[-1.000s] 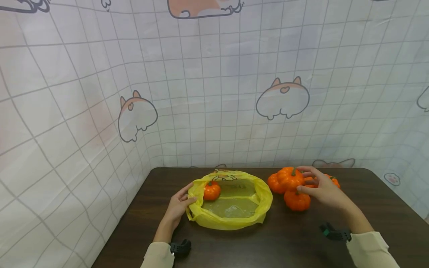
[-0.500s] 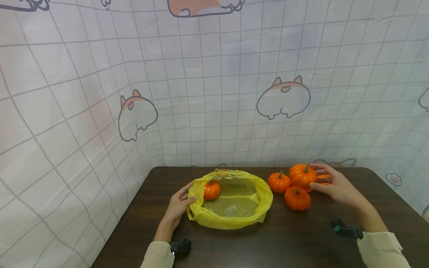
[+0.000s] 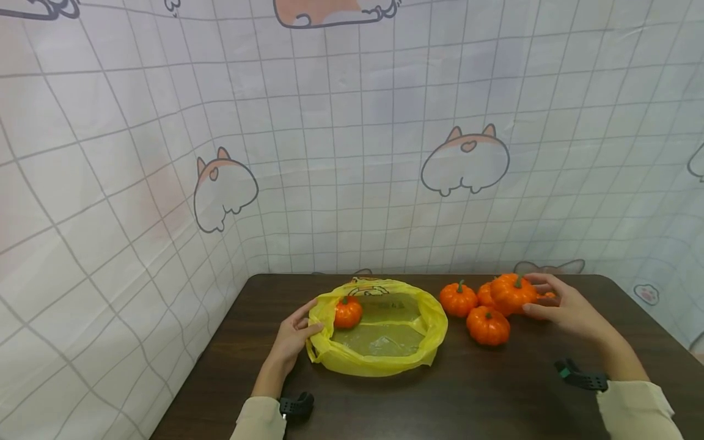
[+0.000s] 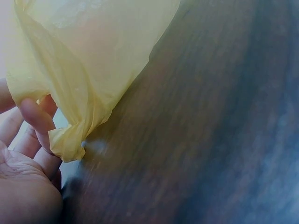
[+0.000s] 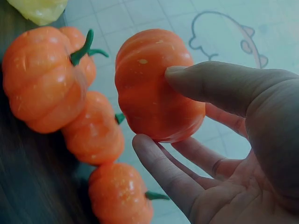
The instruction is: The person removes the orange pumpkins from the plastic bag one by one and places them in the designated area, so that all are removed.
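A yellow plastic bag (image 3: 374, 366) lies with its mouth spread wide, and one small orange pumpkin (image 3: 348, 313) is inside at its left. My left hand (image 3: 291, 336) holds the bag's left rim, thumb on the inner side; the left wrist view shows the fingers at the gathered plastic (image 4: 70, 140). At the right, my right hand (image 3: 566, 308) grips a small pumpkin (image 5: 154, 88) between thumb and fingers, raised above the table. Around it sit several more pumpkins: one at the left (image 3: 458, 299), one in front (image 3: 488, 327), others partly hidden behind the held one.
The dark wooden table (image 3: 418, 403) runs back to a white gridded cloth (image 3: 374, 183) with cartoon animal prints. Another cloth side stands close along the table's left edge. Each wrist wears a black strap (image 3: 297, 404).
My right hand has carried the held pumpkin rightward, away from the bag, and lowered it slightly in the last half second. Pumpkins behind it have come into view. The left hand and bag stay put.
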The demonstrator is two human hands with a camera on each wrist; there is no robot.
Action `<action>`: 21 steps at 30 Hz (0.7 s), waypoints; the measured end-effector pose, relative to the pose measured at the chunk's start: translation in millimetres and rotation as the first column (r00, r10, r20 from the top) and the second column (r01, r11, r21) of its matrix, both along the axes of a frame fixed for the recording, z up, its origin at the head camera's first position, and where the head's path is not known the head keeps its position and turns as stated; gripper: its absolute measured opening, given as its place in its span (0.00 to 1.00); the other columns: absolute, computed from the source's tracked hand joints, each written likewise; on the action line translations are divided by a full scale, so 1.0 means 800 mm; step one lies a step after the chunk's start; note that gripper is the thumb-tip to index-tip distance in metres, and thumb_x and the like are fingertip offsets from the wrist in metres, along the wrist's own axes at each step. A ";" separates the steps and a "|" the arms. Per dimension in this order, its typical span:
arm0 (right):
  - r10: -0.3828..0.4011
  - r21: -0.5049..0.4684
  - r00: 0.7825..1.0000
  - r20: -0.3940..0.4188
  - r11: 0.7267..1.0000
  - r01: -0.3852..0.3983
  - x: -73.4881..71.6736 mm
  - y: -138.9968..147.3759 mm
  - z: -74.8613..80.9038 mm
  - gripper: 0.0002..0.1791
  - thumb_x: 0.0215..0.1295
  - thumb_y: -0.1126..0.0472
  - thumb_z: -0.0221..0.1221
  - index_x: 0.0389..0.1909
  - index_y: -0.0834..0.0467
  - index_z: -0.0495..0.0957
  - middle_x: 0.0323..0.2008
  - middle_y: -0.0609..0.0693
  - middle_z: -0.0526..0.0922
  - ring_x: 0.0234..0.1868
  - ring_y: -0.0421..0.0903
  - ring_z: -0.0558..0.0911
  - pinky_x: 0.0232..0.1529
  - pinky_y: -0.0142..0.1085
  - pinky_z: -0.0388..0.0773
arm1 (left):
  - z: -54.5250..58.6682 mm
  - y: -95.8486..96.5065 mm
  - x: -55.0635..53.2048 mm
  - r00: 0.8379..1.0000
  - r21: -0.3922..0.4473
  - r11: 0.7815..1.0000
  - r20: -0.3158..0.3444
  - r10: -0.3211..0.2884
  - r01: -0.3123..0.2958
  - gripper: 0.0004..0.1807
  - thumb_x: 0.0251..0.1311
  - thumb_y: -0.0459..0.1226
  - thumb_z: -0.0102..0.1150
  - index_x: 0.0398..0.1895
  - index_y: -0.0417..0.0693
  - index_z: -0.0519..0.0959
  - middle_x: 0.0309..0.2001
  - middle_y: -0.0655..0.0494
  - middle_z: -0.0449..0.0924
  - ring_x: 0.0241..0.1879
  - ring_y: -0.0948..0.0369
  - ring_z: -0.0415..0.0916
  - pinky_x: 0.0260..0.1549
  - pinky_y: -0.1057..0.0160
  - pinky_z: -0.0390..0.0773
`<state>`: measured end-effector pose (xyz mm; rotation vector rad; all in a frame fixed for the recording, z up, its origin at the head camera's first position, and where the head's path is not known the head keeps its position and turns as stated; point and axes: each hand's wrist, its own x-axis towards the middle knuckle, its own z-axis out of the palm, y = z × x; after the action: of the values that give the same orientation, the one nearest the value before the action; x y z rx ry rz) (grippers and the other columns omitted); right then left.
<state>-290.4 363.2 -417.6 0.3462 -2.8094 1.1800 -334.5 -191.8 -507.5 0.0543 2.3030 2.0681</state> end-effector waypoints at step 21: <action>-0.035 0.033 0.992 0.125 0.999 0.031 -0.003 0.033 -0.030 0.44 0.70 0.48 0.65 0.77 0.64 0.57 0.67 0.79 0.64 0.64 0.79 0.68 0.49 0.64 0.79 | -0.002 -0.001 -0.001 1.000 0.008 1.000 0.004 -0.002 0.002 0.35 0.65 0.35 0.67 0.75 0.62 0.69 0.35 0.55 0.84 0.39 0.61 0.81 0.45 0.64 0.78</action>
<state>-293.2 389.4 -441.4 0.2348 -2.9306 1.1934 -335.0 -192.4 -509.1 0.0525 2.2912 2.0745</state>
